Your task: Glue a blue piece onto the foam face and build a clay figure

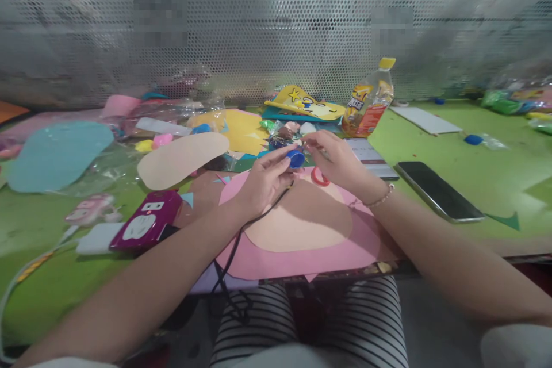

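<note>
In the middle of the view, my left hand grips a small blue round piece that looks like a cap, held between thumb and fingers. My right hand is close above it on the right, its thumb and fingertips pinched together; a tiny whitish bit shows at the fingertips, too small to name. Below the right hand is a red loop, perhaps a scissors handle. Under both hands lies a cream paper shape on a larger pink sheet. A black cable passes beside my left hand.
A phone and a drink bottle are to the right. On the left lie a magenta device, a blue cutout and a beige cutout. A yellow visor-shaped piece sits behind, before a perforated metal panel.
</note>
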The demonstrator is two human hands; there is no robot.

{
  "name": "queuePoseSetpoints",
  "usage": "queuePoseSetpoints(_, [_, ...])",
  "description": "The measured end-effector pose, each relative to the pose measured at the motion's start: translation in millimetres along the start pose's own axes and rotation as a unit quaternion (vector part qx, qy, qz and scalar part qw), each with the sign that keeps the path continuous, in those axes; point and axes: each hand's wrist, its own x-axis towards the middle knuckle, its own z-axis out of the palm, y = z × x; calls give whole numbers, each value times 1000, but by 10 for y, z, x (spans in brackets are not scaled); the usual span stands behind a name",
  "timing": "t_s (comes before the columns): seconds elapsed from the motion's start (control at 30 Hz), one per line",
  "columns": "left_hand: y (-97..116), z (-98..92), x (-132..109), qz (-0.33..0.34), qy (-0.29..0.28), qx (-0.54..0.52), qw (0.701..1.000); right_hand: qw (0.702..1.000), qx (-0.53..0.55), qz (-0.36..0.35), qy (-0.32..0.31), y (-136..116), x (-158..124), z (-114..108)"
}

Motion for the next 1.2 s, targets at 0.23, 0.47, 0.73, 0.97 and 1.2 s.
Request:
queuePoseSetpoints(0.23, [-19,-24,28,-20,-28,-62,998,988,44,-150,18,-112,2,-80])
queuePoseSetpoints(0.47, [-43,-5,-15,-60,-52,-47,996,990,57,-125,37,-162,-15,-27])
queuePoseSetpoints(0.73, [2,16,-35,-106,-55,11,993,994,13,-87,-61,-226,-24,-43])
queuePoseSetpoints(0.97, [0,-10,-27,-132,-68,77,986,982,64,-90,-151,-159,-12,-36])
queuePoseSetpoints(1.2, [26,35,-32,-107,-74,38,991,990,39,-129,-50,-186,0,-48])
